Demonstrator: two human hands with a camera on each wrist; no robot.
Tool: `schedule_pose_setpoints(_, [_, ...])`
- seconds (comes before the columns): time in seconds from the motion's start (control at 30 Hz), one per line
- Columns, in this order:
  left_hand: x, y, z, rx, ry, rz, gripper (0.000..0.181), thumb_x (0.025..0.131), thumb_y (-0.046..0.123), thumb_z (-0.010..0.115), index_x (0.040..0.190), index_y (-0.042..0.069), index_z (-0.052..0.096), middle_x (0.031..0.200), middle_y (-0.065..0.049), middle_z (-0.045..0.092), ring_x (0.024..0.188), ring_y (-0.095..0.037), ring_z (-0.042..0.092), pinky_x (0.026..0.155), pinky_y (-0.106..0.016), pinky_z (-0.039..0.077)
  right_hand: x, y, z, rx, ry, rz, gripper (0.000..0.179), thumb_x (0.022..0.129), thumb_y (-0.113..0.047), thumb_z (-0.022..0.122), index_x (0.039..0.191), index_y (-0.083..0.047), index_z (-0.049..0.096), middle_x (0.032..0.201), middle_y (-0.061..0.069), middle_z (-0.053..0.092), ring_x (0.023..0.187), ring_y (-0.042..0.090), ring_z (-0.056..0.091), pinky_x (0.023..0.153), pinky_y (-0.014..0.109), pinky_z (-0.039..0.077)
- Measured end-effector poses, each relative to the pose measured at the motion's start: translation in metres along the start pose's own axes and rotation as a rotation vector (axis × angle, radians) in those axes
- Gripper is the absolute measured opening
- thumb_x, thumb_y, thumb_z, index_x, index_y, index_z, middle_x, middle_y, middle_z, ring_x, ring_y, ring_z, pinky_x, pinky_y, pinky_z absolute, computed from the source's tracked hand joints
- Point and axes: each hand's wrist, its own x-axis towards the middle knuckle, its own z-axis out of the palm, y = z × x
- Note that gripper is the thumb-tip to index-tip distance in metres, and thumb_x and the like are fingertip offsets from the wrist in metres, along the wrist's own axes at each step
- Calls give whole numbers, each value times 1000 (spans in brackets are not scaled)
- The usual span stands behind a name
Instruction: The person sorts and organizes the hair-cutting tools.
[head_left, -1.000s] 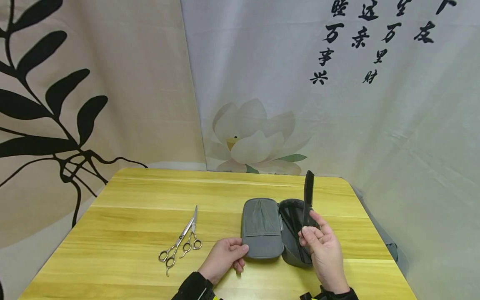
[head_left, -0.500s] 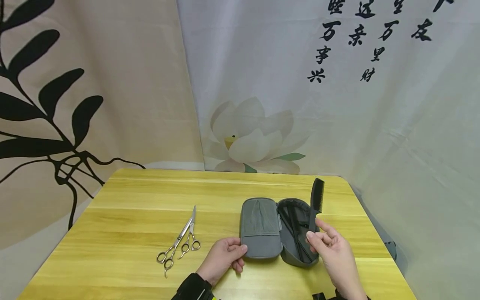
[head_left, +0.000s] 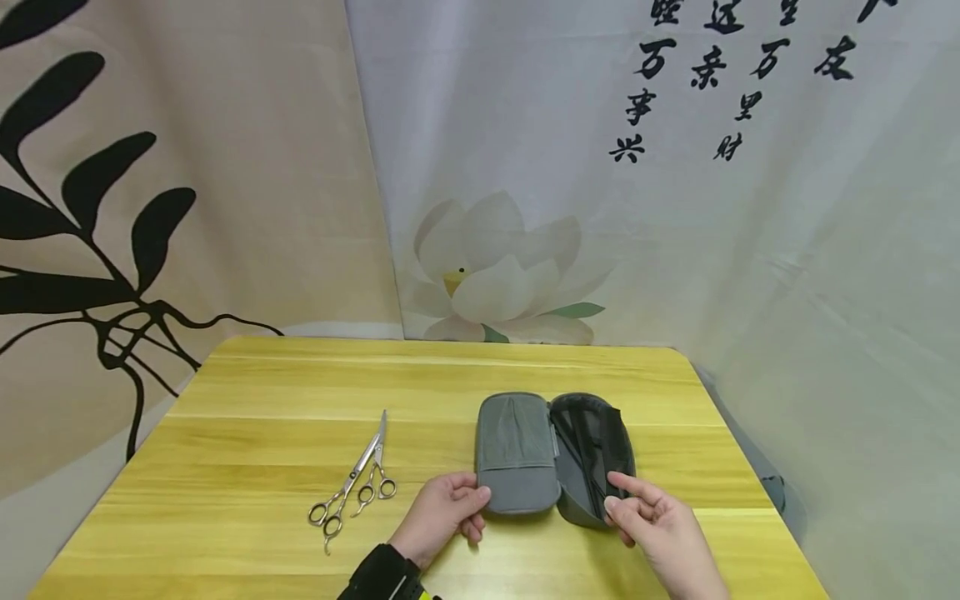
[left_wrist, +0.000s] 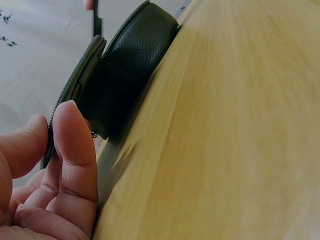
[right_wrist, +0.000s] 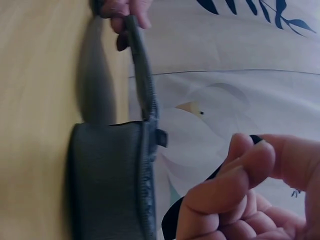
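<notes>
A grey zip case (head_left: pixel 517 492) lies unfolded on the table, its flat lid half to the left and its deeper half to the right. My left hand (head_left: pixel 442 512) pinches the lid's near left edge between thumb and fingers. Over the deeper half, my right hand (head_left: pixel 663 533) pinches a black comb (right_wrist: pixel 172 220) by its handle; the fingers cover part of it in the right wrist view. Long dark items inside that half are hard to tell apart from the comb in the head view.
Two pairs of silver hairdressing scissors (head_left: pixel 347 483) lie side by side, left of my left hand. The wooden table (head_left: pixel 247 467) has its far edge before a printed cloth backdrop (head_left: pixel 510 125).
The comb stood raised above the case, then swung to the right and turned its teeth outward. Now it is down at the deeper half. My left hand keeps its hold.
</notes>
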Motion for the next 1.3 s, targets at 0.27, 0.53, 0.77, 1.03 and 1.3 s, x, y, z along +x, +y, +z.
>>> schedule_pose_setpoints(0.27, [0,0,0,-9,-3,3,47,104,18,72,136,-13,56,76,-3,68,58,-9,66,57,-23,60,16,14,4,-62,13,19,51,104,-25,72,145,3,62,97,9,79,77,18,66,71,27,57])
schedule_pose_setpoints(0.53, [-2,1,0,-1,2,11,61,104,18,72,146,-17,47,79,-4,70,58,-9,66,58,-23,60,22,13,14,-261,53,-82,49,96,-22,83,138,-1,70,94,4,76,76,7,63,68,22,55])
schedule_pose_setpoints(0.77, [-3,1,1,1,5,14,59,104,18,72,145,-17,48,78,-4,70,58,-9,66,58,-23,61,19,11,29,-739,146,-404,38,86,-33,90,116,-13,83,76,-14,64,65,-3,51,61,21,48])
schedule_pose_setpoints(1.03, [-2,-2,0,-14,-6,2,60,104,18,72,146,-17,47,77,-3,69,58,-10,66,58,-23,61,22,23,34,-929,217,-617,29,78,-36,94,104,-25,86,80,-20,66,69,-3,58,57,22,48])
schedule_pose_setpoints(1.3, [-2,1,-1,-16,-7,13,64,104,19,72,147,-20,44,79,-4,69,59,-9,66,59,-23,61,30,21,30,-1009,151,-776,37,76,-34,94,111,-27,84,85,-15,69,77,5,65,62,24,54])
